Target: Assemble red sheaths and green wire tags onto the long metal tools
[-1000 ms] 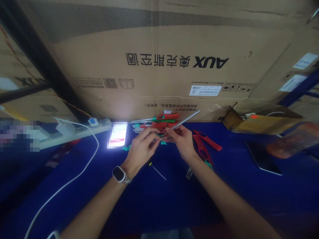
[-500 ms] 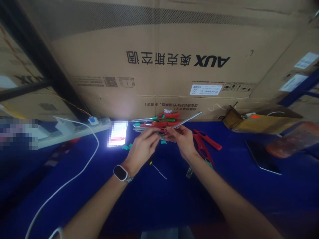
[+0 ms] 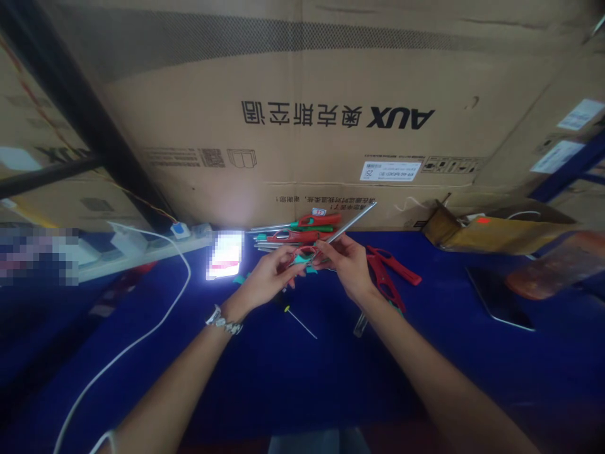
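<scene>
My left hand (image 3: 270,275) and my right hand (image 3: 348,263) meet over the blue table, both closed on a long-nosed lighter (image 3: 306,250). Its red body and green trigger show between the fingertips of the left hand. From the right hand's fingers the metal tube (image 3: 352,222) points up and to the right. Just below the left hand lies a thin screwdriver (image 3: 301,322) with a yellow collar; its dark handle is partly hidden. Behind the hands several red lighters (image 3: 302,236) with metal tubes are piled. Red handle shells (image 3: 394,265) rest right of my right hand.
A lit phone (image 3: 225,255) stands at the left, near a white power strip (image 3: 142,249) with a trailing cable. At the right are a dark phone (image 3: 498,299), a cloudy container (image 3: 553,268) and a yellow box (image 3: 501,233). A large carton (image 3: 302,151) closes off the back.
My left hand has rolled over, so the watch face is out of view and the strap clasp shows. The lighter has turned, exposing the green trigger, and its tube now points more steeply upward.
</scene>
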### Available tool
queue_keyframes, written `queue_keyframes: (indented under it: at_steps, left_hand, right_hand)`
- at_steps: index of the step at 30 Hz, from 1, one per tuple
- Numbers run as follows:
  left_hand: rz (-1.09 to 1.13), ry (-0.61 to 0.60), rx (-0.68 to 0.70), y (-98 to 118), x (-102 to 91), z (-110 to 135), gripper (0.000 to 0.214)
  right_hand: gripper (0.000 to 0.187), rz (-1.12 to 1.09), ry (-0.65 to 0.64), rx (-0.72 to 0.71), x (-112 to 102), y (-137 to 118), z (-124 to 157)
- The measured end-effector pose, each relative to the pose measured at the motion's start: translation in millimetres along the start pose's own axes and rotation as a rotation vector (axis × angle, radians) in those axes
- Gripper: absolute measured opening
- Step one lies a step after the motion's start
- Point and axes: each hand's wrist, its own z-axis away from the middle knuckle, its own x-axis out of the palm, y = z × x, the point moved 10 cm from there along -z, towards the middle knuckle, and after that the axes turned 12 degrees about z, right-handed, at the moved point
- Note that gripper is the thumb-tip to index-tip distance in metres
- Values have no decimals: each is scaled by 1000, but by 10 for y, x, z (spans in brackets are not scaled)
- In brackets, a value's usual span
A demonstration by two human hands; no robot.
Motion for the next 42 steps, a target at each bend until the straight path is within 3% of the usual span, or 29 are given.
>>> queue_keyframes:
  at_steps: [8, 16, 19, 23, 25, 31, 42]
  left_hand:
    - [81, 28, -49, -10, 116, 44, 27]
    - [123, 89, -63, -41, 180, 95, 30]
    - [33, 179, -46, 68, 40, 93, 30]
    - [-92, 433, 166, 413, -282, 98, 27]
    - [-49, 423, 185, 444, -278, 54, 27]
    - [194, 201, -58, 185, -17, -41, 26]
    - [186, 299, -91, 205, -368, -14, 26]
  right_hand:
    - [37, -62, -124, 66, 43, 18, -21]
    - [31, -84, -147, 93, 33, 102, -60]
    - [31, -51, -153, 69, 6, 82, -81]
    - [31, 83, -258, 15, 109, -23, -41]
    - [36, 175, -358, -37, 249, -96, 13]
    - [90, 219, -541, -67, 567, -168, 52]
    - [63, 486, -749, -16, 878, -298, -106]
